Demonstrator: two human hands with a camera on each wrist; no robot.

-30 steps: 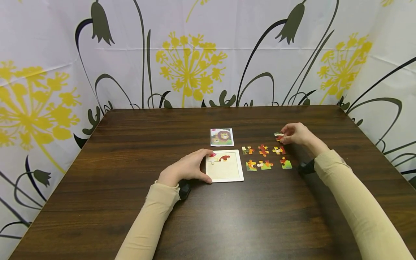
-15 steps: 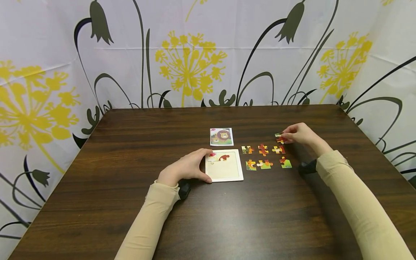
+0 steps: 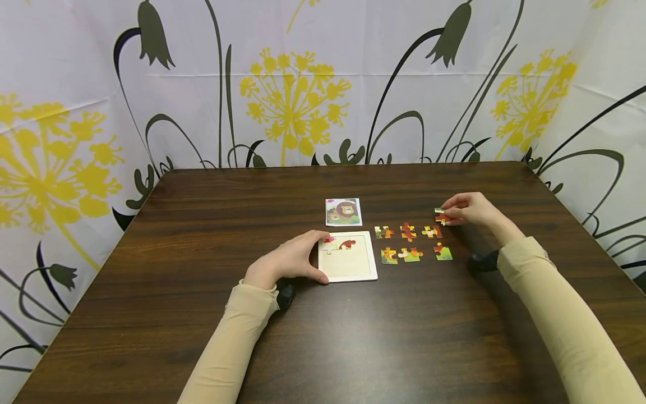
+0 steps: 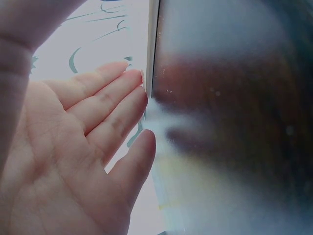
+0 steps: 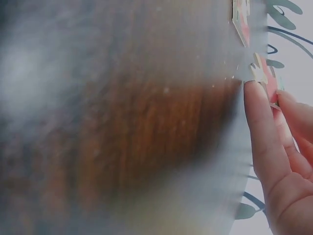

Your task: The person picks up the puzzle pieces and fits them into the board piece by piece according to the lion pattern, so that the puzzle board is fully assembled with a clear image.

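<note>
In the head view, a square puzzle tray (image 3: 348,268) with a pale wooden frame lies mid-table. A few pieces sit in its upper part, one of them brown-red (image 3: 347,244). My left hand (image 3: 290,261) holds its left side, fingertips at the far corner and thumb at the near one. The left wrist view shows long, nearly straight fingers (image 4: 120,115) reaching the tray's edge (image 4: 152,49). To the right, my right hand (image 3: 473,211) pinches a red and green jigsaw piece (image 3: 441,216) between thumb and fingers. That jigsaw piece (image 5: 269,81) also shows in the right wrist view.
Several loose jigsaw pieces (image 3: 409,232) lie in two rows right of the tray. Beyond the tray rests a lion picture card (image 3: 344,212). The dark wooden table (image 3: 353,342) ends at a flower-patterned cloth (image 3: 202,73) behind it.
My right hand has shifted slightly right with the jigsaw piece, which now stands a little apart from the row below it. The left hand and tray stay as they were.
</note>
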